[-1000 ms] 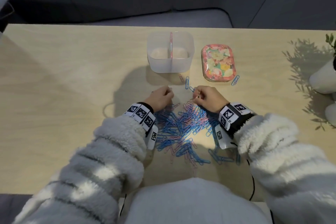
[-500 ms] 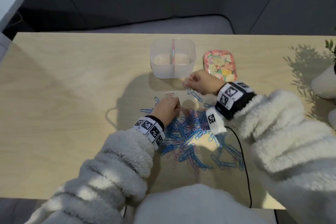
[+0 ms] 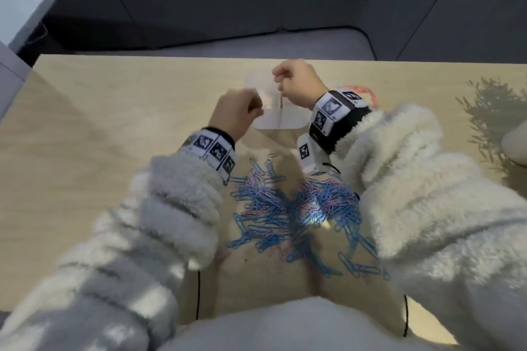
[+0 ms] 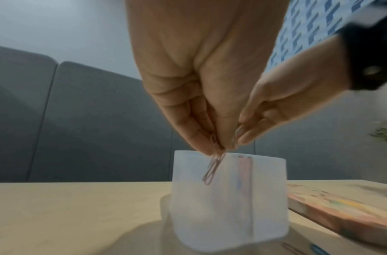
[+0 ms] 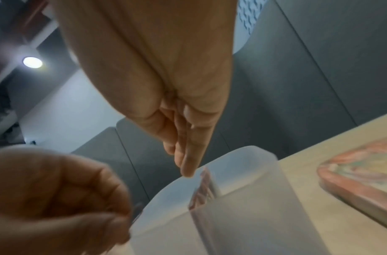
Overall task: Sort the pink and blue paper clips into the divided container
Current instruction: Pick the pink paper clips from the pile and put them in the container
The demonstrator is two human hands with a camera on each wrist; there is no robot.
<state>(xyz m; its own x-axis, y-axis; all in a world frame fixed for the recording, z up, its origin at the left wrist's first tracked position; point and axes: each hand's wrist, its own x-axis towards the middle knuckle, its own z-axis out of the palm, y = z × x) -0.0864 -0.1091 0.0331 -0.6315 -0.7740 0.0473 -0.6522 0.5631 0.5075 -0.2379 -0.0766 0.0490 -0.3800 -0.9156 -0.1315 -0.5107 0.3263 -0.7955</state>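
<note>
A translucent divided container [image 3: 285, 122] stands at the table's far middle, its pink divider [image 5: 203, 189] running front to back. My left hand [image 4: 218, 148] pinches a pink paper clip [image 4: 213, 170] that hangs over the left compartment's rim. My right hand [image 5: 186, 170] hovers over the container [image 5: 253, 215] close to the divider, fingertips pressed together and pointing down; whether anything is between them is hidden. A mixed pile of blue and pink paper clips [image 3: 291, 208] lies on the table between my forearms.
A flowered tin [image 4: 345, 212] lies flat just right of the container [image 4: 209, 215], mostly hidden behind my right wrist in the head view. A white pot [image 3: 516, 145] sits at the right edge. A black cable [image 3: 198, 293] hangs off the table's near edge.
Both hands have lifted from the pile and moved forward over the container. The left hand now carries a pink clip. The right hand moved from beside the tin to above the divider.
</note>
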